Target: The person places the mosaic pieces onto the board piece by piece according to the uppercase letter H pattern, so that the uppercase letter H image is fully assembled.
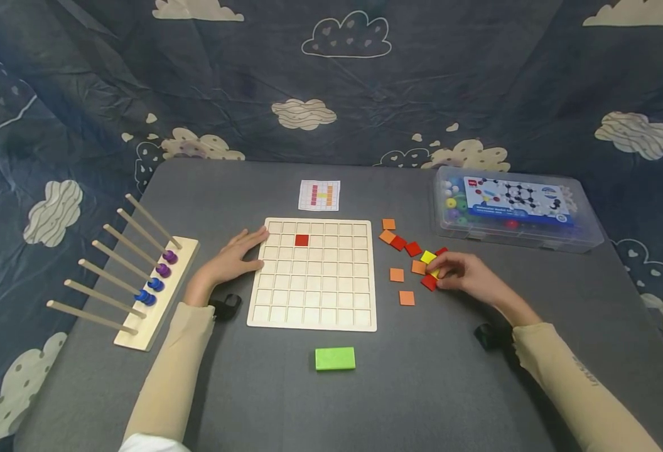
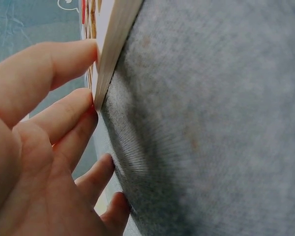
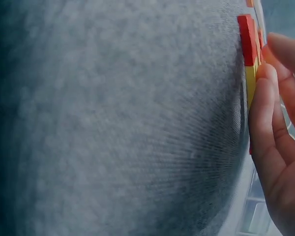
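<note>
A pale wooden grid board [image 1: 319, 323] lies on the table with one red square tile [image 1: 301, 240] in its upper part. My left hand [image 1: 231, 258] rests at the board's left edge, its fingers spread; in the left wrist view the fingertips [image 2: 88, 54] touch the board's side. My right hand [image 1: 467, 274] reaches over loose tiles right of the board, fingers bent and thumb apart. Its fingertips are right at a yellow tile [image 1: 428, 257] and a red tile [image 1: 429, 282]. The right wrist view has that red tile [image 3: 246, 42] close by the fingers.
Several orange tiles [image 1: 396, 275] and red tiles lie between board and right hand. A patterned card [image 1: 319, 196] lies behind the board, a green block [image 1: 334, 358] in front. A peg rack [image 1: 156, 295] with beads stands left; a clear plastic box [image 1: 518, 207] stands back right.
</note>
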Available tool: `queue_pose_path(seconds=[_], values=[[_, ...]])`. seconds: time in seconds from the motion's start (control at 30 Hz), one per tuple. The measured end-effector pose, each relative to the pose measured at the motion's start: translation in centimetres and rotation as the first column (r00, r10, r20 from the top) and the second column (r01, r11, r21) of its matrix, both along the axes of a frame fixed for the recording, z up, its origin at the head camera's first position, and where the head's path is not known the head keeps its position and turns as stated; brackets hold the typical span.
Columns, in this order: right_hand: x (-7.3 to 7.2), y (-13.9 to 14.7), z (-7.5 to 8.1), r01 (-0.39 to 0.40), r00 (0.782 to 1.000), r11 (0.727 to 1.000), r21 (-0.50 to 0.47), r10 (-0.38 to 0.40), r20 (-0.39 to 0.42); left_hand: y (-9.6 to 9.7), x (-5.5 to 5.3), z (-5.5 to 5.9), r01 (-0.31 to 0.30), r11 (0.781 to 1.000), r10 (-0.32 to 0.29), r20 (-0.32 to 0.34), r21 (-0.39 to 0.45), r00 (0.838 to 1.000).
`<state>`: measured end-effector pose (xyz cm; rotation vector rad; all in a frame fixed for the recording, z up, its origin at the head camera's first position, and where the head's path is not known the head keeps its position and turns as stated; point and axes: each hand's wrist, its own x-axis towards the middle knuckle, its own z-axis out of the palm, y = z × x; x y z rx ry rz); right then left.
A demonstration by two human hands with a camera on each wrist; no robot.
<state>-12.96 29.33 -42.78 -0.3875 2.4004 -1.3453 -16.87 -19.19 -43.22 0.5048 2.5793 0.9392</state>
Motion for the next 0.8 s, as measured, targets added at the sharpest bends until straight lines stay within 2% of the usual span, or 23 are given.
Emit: queue_pose_path(seconds=[0.2,0.3,0.57,0.8], values=[[-0.1,-0.8,0.0,-0.003,0.997,0.986,0.166,0.016,-0.078,0.0,0.0,0.1,0.002,1.0,-0.002,-0.005,0.002,1.0],[0.0,-1.2,0.1,-0.016,0.993,0.977,0.213,0.04,-0.108,-0.1,0.0,0.1,0.004,1.0,-0.004,-0.007,0.002,1.0],[-0.2,-1.4,0.0,-0.028,0.994,0.982,0.187,0.048,-0.102,-0.1,0.1,0.0,-0.002,1.0,0.002,-0.011,0.013,1.0],[-0.5,-0.8,-0.1,-0.032,0.999,0.991,0.13,0.036,-0.032,-0.1,0.1,-0.2,0.0,1.0,0.0,-0.026,0.012,1.0]])
